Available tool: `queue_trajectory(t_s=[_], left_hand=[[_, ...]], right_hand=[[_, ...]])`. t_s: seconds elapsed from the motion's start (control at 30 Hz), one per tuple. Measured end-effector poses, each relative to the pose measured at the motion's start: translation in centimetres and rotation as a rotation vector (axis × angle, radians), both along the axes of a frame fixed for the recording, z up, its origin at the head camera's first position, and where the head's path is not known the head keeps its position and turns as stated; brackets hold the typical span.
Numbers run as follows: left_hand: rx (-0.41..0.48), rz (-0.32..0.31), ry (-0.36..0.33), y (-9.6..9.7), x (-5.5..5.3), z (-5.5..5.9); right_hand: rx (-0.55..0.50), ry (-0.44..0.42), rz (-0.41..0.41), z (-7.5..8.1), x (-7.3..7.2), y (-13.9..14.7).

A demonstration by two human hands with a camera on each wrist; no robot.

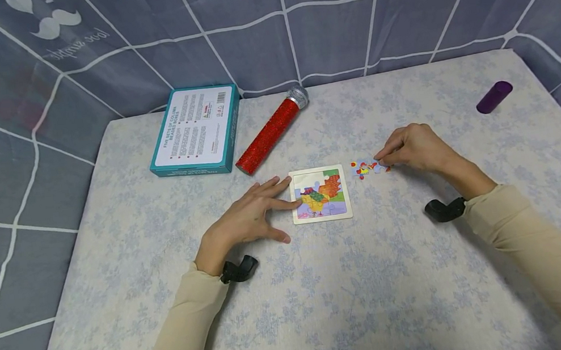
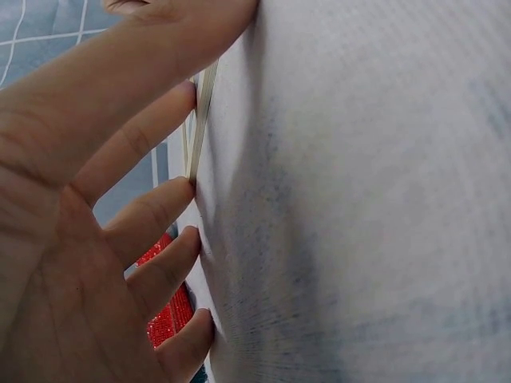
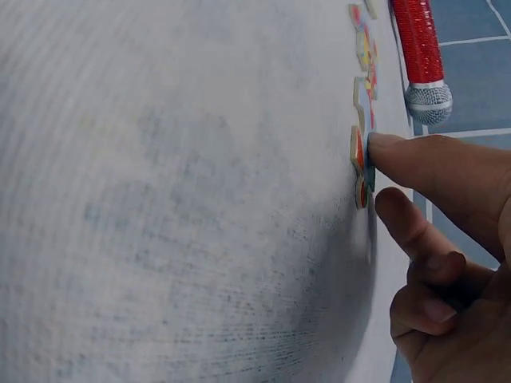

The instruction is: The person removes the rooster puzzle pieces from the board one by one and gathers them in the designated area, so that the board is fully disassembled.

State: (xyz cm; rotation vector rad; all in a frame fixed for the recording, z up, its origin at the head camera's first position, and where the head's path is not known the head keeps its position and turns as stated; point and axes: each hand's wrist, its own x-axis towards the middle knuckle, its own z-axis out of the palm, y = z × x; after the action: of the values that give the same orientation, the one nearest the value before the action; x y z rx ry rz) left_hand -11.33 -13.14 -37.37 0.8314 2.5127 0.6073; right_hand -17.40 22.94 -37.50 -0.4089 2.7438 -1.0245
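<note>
A small square puzzle tray [image 1: 324,219] with a pale rim shows a partly filled colourful bird picture, bare at its upper left. Spread fingers of my left hand [image 1: 251,215] rest at the tray's left side, one fingertip over the picture. In the left wrist view the fingertips meet the tray's edge [image 2: 201,120]. Several loose puzzle pieces [image 1: 362,167] lie right of the tray. My right hand [image 1: 418,149] pinches at the rightmost of them, with a puzzle piece [image 3: 370,163] at thumb and finger and the other fingers curled.
Behind the left hand lies a red glittery microphone [image 1: 271,133] with a silver head. A teal and white box [image 1: 193,130] is to its left. A purple cylinder [image 1: 495,97] lies at the far right. Tile-patterned fabric [image 1: 332,32] hangs along the table's back edge.
</note>
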Motion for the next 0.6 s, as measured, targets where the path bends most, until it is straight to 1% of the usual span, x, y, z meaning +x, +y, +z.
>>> queue_trajectory(t_s=[0.13,0.3,0.37,0.43,0.5,0.6], left_hand=[[-0.007,0.002,-0.002,0.0,0.0,0.1],[-0.017,0.011,-0.012,0.1,-0.1,0.1],[-0.019,0.014,-0.015,0.1,-0.1,0.0],[-0.02,0.015,-0.017,0.1,-0.1,0.0],[-0.019,0.013,-0.017,0.1,-0.1,0.1],[-0.015,0.009,-0.014,0.1,0.0,0.1]], right_hand=[[0.014,0.006,-0.009,0.0,0.0,0.0],[0.025,-0.039,-0.026,0.4,0.2,-0.2],[0.026,-0.039,-0.032,0.5,0.2,-0.3],[0.022,-0.008,-0.029,0.6,0.3,-0.5],[0.005,0.033,-0.01,0.6,0.2,-0.8],[-0.029,0.077,0.065,0.4,0.0,-1.6]])
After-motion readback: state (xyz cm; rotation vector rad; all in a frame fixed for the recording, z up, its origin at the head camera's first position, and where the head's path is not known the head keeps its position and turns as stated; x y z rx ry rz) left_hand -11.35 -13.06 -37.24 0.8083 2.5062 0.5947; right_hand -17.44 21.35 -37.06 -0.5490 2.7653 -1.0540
